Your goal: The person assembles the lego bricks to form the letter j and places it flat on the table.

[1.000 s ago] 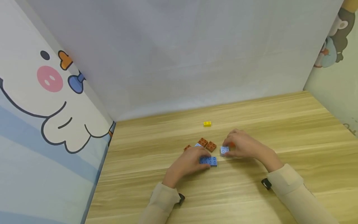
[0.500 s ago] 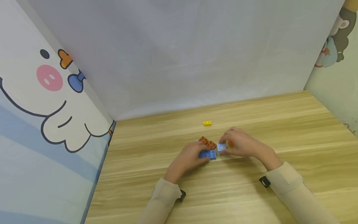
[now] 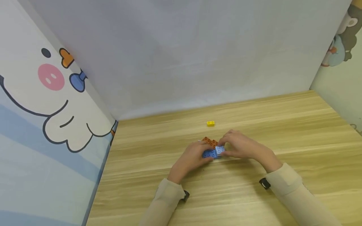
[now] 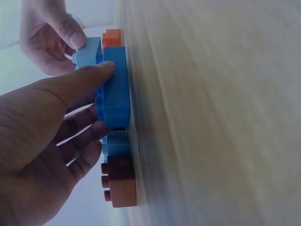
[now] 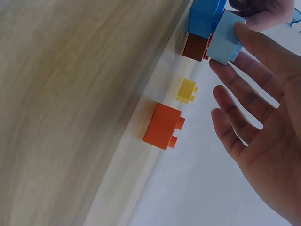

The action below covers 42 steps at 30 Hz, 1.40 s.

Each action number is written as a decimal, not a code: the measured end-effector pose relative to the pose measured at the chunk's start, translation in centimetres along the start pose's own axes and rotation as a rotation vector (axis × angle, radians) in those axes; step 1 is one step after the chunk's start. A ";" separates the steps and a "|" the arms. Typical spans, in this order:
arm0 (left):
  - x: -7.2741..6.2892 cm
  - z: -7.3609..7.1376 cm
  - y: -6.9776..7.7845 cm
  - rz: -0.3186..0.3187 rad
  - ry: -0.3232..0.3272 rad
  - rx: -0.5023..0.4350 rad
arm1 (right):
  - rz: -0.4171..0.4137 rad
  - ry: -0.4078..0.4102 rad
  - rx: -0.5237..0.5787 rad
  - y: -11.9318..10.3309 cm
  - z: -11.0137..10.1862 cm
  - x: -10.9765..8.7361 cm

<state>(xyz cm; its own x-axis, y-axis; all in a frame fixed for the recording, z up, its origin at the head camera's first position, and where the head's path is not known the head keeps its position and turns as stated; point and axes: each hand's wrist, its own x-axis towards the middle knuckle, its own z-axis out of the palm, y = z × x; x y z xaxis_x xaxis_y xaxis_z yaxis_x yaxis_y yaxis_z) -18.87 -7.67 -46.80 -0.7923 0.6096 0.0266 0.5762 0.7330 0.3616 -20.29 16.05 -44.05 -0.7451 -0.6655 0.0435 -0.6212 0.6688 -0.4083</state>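
My left hand [image 3: 190, 159] grips a blue building brick [image 3: 208, 153] on the table, thumb on its near side in the left wrist view. Between the thumb and fingers of my right hand [image 3: 241, 146] is a smaller light blue brick [image 3: 219, 150]. That light blue brick sits over the studs at the right end of the blue one and looks slightly tilted in the right wrist view. Whether it is pressed fully down I cannot tell. Reddish-brown bricks [image 3: 206, 139] lie just behind, partly hidden by the left hand.
A small yellow brick [image 3: 210, 123] lies farther back. An orange brick [image 5: 162, 126] stands by the right hand, hidden in the head view. Another light blue brick [image 4: 117, 142] and a brown brick [image 4: 123, 186] are near the left fingers. A pale wall backs the wooden table [image 3: 152, 141].
My right hand has moved left with the light blue brick, from beside the blue brick to over its right end. The left hand has pushed the blue brick back, closer to the brown ones.
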 end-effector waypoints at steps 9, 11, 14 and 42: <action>0.2 0.2 -0.3 0.002 0.001 -0.004 | -0.017 -0.007 -0.012 -0.2 -0.1 0.2; 0.2 0.1 -0.3 -0.003 -0.003 -0.005 | -0.018 -0.010 -0.015 -0.4 -0.1 0.2; 0.2 0.1 -0.3 -0.009 -0.008 -0.010 | -0.019 -0.007 -0.028 -0.5 -0.1 0.3; 0.0 -0.2 -0.4 0.016 -0.013 -0.077 | 0.011 0.000 -0.068 -1.0 0.4 0.1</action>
<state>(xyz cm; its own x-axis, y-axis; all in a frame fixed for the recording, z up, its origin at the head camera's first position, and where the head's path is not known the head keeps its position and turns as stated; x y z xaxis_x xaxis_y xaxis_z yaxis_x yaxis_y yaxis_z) -19.13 -8.00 -46.74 -0.7803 0.6250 0.0212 0.5711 0.6984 0.4314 -19.65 15.21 -43.97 -0.7519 -0.6581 0.0397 -0.6283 0.6970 -0.3457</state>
